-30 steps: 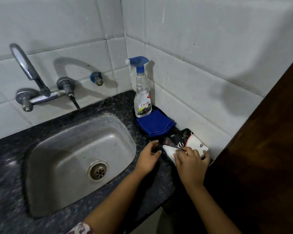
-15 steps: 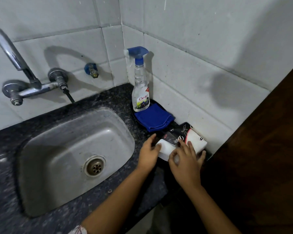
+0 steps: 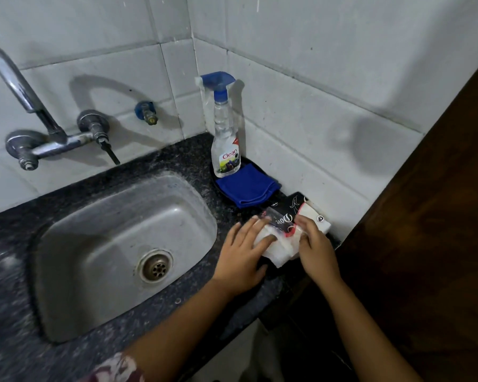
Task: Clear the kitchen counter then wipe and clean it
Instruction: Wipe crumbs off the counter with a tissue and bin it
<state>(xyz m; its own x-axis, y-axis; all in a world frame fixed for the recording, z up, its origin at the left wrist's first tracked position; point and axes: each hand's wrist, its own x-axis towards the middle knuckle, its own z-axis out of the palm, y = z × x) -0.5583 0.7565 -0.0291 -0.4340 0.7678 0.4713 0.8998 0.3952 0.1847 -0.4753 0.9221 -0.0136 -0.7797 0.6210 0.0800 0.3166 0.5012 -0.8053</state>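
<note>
A black and white Dove soap pack [image 3: 286, 216] lies on the dark granite counter [image 3: 177, 158] by the right wall, with a white wrapped bar [image 3: 278, 250] at its near end. My left hand [image 3: 240, 252] lays fairly straight fingers on the white bar's left side, thumb spread below. My right hand [image 3: 313, 249] grips the pack from the right with fingers curled over its top. A folded blue cloth [image 3: 247, 188] sits just behind the pack. A clear spray bottle [image 3: 224, 153] with a blue trigger stands in the corner.
A steel sink [image 3: 122, 244] with a drain fills the counter's left side. A chrome tap [image 3: 39, 128] sticks out from the tiled wall above it. A dark wooden panel [image 3: 425, 230] closes off the right. The counter's front edge runs just below my hands.
Both hands have closed in on the soap pack. My left hand moved from the counter onto the white bar, which has shifted slightly toward me.
</note>
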